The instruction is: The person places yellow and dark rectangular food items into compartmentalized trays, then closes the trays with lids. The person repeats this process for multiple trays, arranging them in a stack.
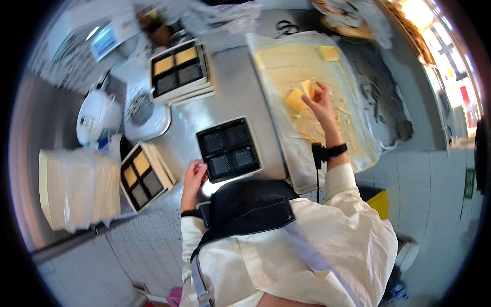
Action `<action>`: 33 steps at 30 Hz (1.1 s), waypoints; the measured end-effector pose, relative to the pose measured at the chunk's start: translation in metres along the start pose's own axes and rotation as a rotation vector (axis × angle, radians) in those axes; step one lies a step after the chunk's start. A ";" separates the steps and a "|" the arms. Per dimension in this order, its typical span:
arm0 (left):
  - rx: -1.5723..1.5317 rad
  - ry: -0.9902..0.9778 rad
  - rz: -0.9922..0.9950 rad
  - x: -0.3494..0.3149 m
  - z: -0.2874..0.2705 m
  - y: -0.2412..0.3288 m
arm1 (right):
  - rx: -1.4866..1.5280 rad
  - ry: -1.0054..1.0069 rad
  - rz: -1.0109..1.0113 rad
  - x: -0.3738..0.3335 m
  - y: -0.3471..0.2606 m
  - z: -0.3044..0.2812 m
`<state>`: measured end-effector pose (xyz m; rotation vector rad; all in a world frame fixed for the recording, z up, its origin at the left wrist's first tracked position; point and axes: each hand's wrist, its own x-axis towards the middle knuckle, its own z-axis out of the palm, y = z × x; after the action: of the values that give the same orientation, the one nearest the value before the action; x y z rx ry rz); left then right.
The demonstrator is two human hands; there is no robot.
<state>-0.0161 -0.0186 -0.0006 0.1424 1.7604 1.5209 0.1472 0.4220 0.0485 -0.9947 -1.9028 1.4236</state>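
Observation:
My left hand point(193, 179) grips the near left corner of a cream-rimmed box point(260, 153) with a black four-compartment insert point(228, 149); its compartments are empty. My right hand point(321, 102) is over the large paper-lined tray point(267, 77) on the right. Thumb and fingers close around a raised slice of yellow sponge cake point(307, 88). Beside it lies another cake piece point(295, 101), and a third cake square point(329, 53) sits near the tray's far end. Crumbs and thin scraps are scattered on the paper.
Stacked boxes point(179, 69) with cake in two compartments stand far left; a similar box point(146, 176) sits nearer. Around them are a white scale point(151, 123), a white tub point(97, 118) and a wrapped stack of cream box parts point(79, 189). Black scissors point(287, 27) lie behind the tray.

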 end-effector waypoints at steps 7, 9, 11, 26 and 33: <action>-0.037 -0.065 0.010 -0.001 -0.003 0.007 | -0.262 -0.547 -0.676 -0.103 -0.095 0.127; -0.040 -0.058 0.005 -0.002 -0.002 0.007 | -0.355 -0.692 -0.693 -0.114 -0.096 0.157; -0.040 -0.046 0.016 -0.004 -0.001 0.005 | -0.380 -0.727 -0.737 -0.114 -0.087 0.179; 0.014 -0.080 0.080 -0.001 -0.003 -0.005 | -0.563 -0.649 -1.040 -0.113 -0.067 0.172; 0.012 -0.092 0.041 -0.003 -0.003 0.000 | -0.632 -0.611 -1.155 -0.117 -0.069 0.174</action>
<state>-0.0159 -0.0225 0.0002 0.2514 1.7038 1.5088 0.0602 0.2198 0.0655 0.4651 -2.7012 0.4181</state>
